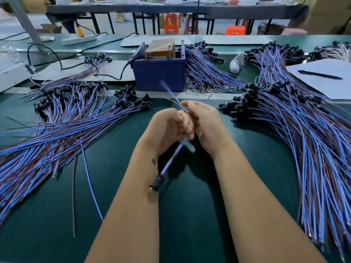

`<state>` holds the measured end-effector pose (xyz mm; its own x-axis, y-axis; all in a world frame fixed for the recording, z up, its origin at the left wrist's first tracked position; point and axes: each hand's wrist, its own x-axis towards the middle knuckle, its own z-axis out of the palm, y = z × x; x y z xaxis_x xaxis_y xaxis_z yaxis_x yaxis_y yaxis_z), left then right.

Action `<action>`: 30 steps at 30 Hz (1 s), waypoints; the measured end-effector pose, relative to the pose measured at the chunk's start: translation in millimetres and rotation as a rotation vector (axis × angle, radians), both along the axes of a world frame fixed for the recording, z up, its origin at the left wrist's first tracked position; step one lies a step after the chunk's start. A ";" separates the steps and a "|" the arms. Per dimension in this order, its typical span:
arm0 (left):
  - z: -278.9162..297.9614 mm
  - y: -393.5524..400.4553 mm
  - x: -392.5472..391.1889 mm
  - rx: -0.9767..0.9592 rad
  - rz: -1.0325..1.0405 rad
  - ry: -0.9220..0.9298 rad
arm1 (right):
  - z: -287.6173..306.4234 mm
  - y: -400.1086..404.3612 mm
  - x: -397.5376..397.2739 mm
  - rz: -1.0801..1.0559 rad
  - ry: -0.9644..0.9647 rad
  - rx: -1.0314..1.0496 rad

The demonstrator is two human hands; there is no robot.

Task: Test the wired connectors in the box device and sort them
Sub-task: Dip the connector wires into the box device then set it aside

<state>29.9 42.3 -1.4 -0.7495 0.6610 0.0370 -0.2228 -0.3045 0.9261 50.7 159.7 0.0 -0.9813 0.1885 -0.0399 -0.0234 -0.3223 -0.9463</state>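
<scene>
Both hands are up over the green belt (190, 196), close together. The left hand (168, 128) has its fingers curled in, gripping the wired connector (171, 162) where the lead passes through the fist. The right hand (204, 122) sits just beside it, fingers bent around the upper run of the same lead, thumb toward the wire. The lead is blue and brown, blurred, its free ends pointing up toward the blue box device (158, 73) at the back of the belt. Its black plug end hangs below the hands, beside the left forearm. A large left pile (62, 126) of the same leads fans out on one side, a right pile (303, 130) on the other, more heaped behind the box.
</scene>
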 end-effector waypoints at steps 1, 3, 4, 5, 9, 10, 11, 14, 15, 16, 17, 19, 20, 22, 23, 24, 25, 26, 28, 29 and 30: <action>-1.2 -1.4 -0.7 -0.053 -0.055 0.031 | -0.6 0.1 0.8 -0.011 0.012 0.005; -2.5 -4.1 -0.8 -0.081 -0.090 0.041 | -0.9 0.4 1.3 -0.070 0.037 -0.003; -2.3 -4.8 -0.6 -0.073 -0.069 0.032 | -0.1 1.5 1.1 -0.109 0.057 -0.038; -2.3 -4.1 -0.9 -0.068 -0.006 0.028 | 0.6 3.5 0.7 -0.139 0.083 -0.093; -7.0 5.6 -9.2 -0.107 0.526 -0.037 | -0.9 5.7 -1.5 -0.140 0.137 -0.140; -8.2 9.1 -9.9 -0.103 0.602 -0.040 | -2.2 2.8 -2.0 -0.128 0.128 -0.087; -9.2 12.5 -9.3 -0.113 0.630 -0.010 | -3.5 -0.8 -2.8 -0.120 0.117 -0.035; -12.1 19.6 -5.7 -0.125 0.609 0.093 | -6.6 -10.0 -3.5 -0.131 0.103 0.118; -11.7 19.7 -5.2 -0.110 0.616 0.093 | -7.0 -11.4 -3.0 -0.133 0.104 0.150; -11.1 18.7 -5.6 -0.091 0.631 0.085 | -7.0 -11.9 -2.3 -0.130 0.103 0.163; -10.6 17.2 -6.5 -0.076 0.645 0.076 | -7.2 -11.6 -1.6 -0.124 0.101 0.175; -10.3 15.6 -6.7 -0.054 0.661 0.050 | -7.0 -11.0 -0.4 -0.098 0.099 0.216; -10.3 15.6 -6.1 -0.046 0.675 0.033 | -6.9 -11.5 0.2 -0.076 0.094 0.238; -10.3 16.4 -5.5 -0.049 0.728 0.009 | -6.7 -13.3 0.8 -0.040 0.078 0.274; -10.4 16.9 -5.8 -0.057 0.756 0.006 | -7.0 -13.8 1.2 -0.035 0.070 0.279; -10.2 17.4 -6.4 -0.062 0.768 0.010 | -7.4 -14.2 1.4 -0.040 0.064 0.267; -10.1 18.0 -7.0 -0.071 0.755 0.024 | -7.8 -13.8 1.5 -0.054 0.057 0.247; -9.7 18.8 -7.2 -0.084 0.718 0.045 | -8.4 -12.8 1.4 -0.075 0.051 0.225; -10.0 20.1 -5.6 -0.124 0.623 0.089 | -9.8 -10.6 0.5 -0.120 0.036 0.202; -10.8 20.5 -4.9 -0.144 0.602 0.105 | -10.0 -10.3 0.8 -0.138 0.032 0.203; -11.3 20.7 -4.6 -0.164 0.611 0.115 | -10.1 -10.9 0.9 -0.155 0.033 0.212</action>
